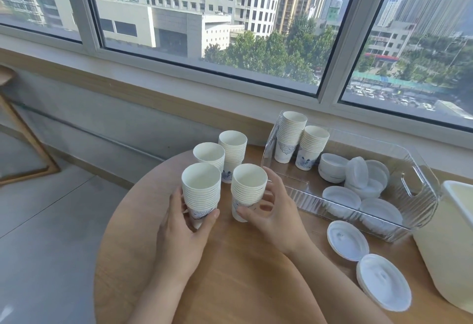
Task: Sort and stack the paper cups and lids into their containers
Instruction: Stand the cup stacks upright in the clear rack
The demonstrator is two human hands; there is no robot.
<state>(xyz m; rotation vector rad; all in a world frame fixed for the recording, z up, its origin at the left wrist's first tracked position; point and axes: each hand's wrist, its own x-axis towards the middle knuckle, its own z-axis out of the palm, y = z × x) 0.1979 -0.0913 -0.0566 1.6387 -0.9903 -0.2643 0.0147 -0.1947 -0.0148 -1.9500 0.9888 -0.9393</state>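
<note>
The round wooden surface (245, 267) lies in front of me, its far edge toward the window wall. Four stacks of paper cups stand on it near the far edge: the near-left stack (201, 193), the near-right stack (247, 193), the far-left stack (209, 156) and the far-right stack (232, 154). A clear plastic tray (419, 211) sits along the right side. Two piles of white lids (347, 240) and (384, 281) rest just in front of it, touching each other. A cream bin (445, 259) stands at the right edge.
</note>
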